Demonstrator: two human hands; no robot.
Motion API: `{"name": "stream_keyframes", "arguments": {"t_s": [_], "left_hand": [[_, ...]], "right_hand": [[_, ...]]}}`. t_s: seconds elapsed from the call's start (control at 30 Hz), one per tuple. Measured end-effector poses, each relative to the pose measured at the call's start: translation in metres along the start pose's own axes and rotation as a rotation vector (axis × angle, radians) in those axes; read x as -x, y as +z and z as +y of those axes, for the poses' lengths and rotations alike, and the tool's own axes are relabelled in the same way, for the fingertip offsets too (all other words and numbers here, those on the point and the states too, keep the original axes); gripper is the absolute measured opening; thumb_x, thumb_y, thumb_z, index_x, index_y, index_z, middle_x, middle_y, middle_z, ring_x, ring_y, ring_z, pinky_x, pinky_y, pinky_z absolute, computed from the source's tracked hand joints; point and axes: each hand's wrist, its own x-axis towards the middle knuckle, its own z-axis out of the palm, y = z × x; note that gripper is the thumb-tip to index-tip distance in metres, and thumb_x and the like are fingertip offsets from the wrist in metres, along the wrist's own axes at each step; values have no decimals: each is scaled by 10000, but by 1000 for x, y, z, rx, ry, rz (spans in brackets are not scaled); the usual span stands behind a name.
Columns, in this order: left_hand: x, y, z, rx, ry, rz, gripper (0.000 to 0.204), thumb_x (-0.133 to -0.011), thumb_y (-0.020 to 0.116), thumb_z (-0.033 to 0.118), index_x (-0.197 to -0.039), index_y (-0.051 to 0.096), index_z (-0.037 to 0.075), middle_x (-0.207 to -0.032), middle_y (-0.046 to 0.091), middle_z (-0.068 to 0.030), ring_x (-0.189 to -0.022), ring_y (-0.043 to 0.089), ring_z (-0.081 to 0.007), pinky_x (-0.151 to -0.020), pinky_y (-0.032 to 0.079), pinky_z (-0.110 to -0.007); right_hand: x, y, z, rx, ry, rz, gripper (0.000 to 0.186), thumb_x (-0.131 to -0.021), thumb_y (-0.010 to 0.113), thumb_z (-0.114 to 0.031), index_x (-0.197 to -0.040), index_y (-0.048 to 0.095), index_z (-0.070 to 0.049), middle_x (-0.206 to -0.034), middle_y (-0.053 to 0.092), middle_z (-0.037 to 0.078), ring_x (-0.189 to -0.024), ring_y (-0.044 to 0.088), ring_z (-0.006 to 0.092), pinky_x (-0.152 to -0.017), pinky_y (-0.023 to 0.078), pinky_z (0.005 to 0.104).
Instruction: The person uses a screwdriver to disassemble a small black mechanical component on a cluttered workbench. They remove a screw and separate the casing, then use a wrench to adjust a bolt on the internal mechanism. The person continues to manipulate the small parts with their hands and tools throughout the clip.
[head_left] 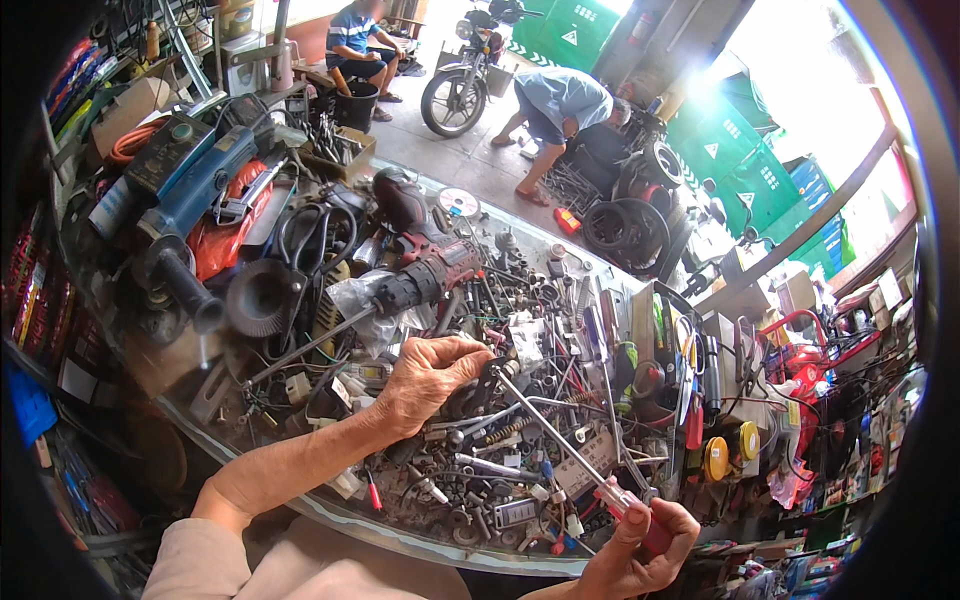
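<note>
My left hand [432, 382] is closed in a pinch over the cluttered bench, its fingertips on a small dark part [490, 376] whose kind I cannot make out. My right hand [645, 550] is closed round the red, see-through handle of a long screwdriver [560, 438]. The shaft slants up and left, and its tip meets the dark part or lies right beside it. Under both hands spread loose bolts, springs and small metal parts. A red and black power drill [430, 275] with a long bit lies just beyond my left hand.
At the left lie a blue angle grinder [205, 180] and black-handled shears [312, 240]. Scissors [690, 375] and yellow tape rolls [715, 460] are at the right. Beyond the bench, one person sits, another bends over tyres [625, 230], and a motorcycle [462, 85] stands.
</note>
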Motion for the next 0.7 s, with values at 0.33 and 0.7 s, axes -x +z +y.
{"name": "stream_keyframes", "arguments": {"t_s": [0.33, 0.7], "left_hand": [[0, -1, -1, 35, -3, 1, 164, -885, 668, 91, -1012, 693, -10, -884, 687, -9, -770, 566, -30, -680, 463, -169], [0, 1, 0, 39, 13, -4, 170, -882, 672, 95, -1012, 692, -13, -883, 688, -14, -774, 570, -33, -684, 465, -169]], "right_hand": [[0, 7, -14, -42, 1, -14, 328, -800, 744, -170, -993, 585, 42, -845, 634, 119, -677, 598, 169, -637, 471, 225], [-3, 4, -9, -49, -38, -54, 318, -794, 751, -148, -990, 584, 39, -815, 652, 115, -696, 621, 144, -617, 493, 228]]}}
